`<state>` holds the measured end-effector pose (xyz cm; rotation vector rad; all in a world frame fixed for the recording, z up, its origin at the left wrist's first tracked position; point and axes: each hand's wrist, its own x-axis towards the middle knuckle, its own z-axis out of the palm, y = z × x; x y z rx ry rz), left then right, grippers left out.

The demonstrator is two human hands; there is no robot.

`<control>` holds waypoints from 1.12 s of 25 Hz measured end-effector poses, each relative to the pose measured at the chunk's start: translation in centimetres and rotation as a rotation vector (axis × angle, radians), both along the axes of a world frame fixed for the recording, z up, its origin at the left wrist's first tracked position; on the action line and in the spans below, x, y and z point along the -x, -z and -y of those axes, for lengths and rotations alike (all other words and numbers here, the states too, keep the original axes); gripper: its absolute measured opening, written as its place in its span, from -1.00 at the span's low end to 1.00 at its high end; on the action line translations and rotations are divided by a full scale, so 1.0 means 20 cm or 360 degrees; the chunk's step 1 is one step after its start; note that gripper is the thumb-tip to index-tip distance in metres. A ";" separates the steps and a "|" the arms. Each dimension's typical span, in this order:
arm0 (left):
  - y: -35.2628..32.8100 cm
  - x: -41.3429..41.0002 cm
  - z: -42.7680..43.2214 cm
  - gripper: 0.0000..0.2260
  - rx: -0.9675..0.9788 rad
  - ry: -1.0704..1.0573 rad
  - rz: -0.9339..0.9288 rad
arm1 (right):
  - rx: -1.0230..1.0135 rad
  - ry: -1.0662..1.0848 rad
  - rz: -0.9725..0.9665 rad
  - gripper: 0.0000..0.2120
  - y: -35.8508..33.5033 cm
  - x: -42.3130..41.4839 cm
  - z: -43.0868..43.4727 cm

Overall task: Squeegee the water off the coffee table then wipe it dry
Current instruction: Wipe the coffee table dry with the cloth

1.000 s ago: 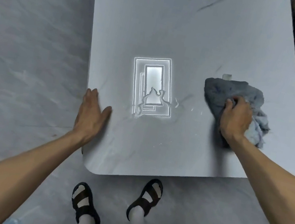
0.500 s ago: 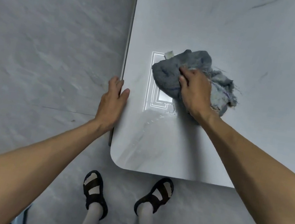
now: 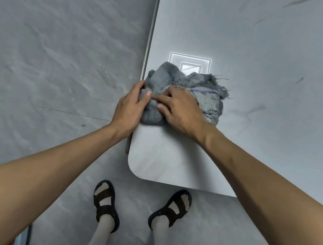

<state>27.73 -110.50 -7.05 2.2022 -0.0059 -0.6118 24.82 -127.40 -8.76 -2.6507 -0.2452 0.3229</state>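
A crumpled grey-blue rag (image 3: 186, 83) with frayed edges lies on the pale grey marble coffee table (image 3: 275, 56), at its left edge near the front corner. My right hand (image 3: 181, 113) presses down on the rag's near side with fingers curled into the cloth. My left hand (image 3: 132, 106) is at the table's left edge, its fingers and thumb closed on the rag's left end. A bright rectangular light reflection (image 3: 188, 62) shows on the tabletop just beyond the rag. No squeegee is in view.
Grey marbled floor (image 3: 63, 40) lies left of and in front of the table. My feet in black sandals (image 3: 107, 201) stand just before the rounded front-left corner (image 3: 136, 172). The tabletop extends far to the right and back.
My right hand has dragged the rag leftwards across the table to its left edge. My left hand, earlier flat on the edge, now grips the rag's left end.
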 end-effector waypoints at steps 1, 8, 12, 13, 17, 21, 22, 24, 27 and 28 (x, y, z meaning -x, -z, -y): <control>0.00 0.01 0.00 -0.62 -0.0045 0.0053 0.0028 | 0.0044 -0.0072 0.0000 -0.60 0.00 0.01 -0.02; 0.00 0.23 -0.02 -0.53 -0.0359 0.0369 0.0175 | 0.0203 -0.0651 0.0074 -0.53 -0.05 0.15 0.06; -0.04 0.34 0.07 -0.45 -0.0508 0.0576 0.0219 | 0.0223 -0.0566 0.0037 -0.56 -0.06 0.30 0.25; -0.05 0.36 0.11 -0.44 -0.0514 0.0621 0.0210 | 0.0238 -0.0521 0.0013 -0.57 -0.06 0.34 0.32; -0.06 0.43 0.28 -0.42 -0.0583 0.0810 0.0177 | 0.0314 -0.0240 -0.0079 -0.62 -0.07 0.57 0.70; -0.06 0.47 0.46 -0.45 -0.0686 0.0994 0.0242 | 0.0404 0.0354 -0.0109 -0.63 -0.06 0.90 1.13; -0.05 0.49 0.50 -0.46 -0.0719 0.1014 0.0222 | 0.0412 0.0589 -0.0107 -0.62 -0.06 1.01 1.22; -0.05 0.50 0.57 -0.49 -0.0765 0.0976 0.0124 | 0.0440 0.1105 -0.0103 -0.59 -0.04 1.21 1.34; -0.04 0.48 0.61 -0.59 -0.0801 0.0963 0.0117 | 0.0448 0.1917 -0.0080 -0.51 -0.02 1.36 1.29; -0.04 0.48 0.61 -0.62 -0.0795 0.0977 0.0140 | 0.0447 0.2150 -0.0069 -0.48 -0.01 1.35 1.23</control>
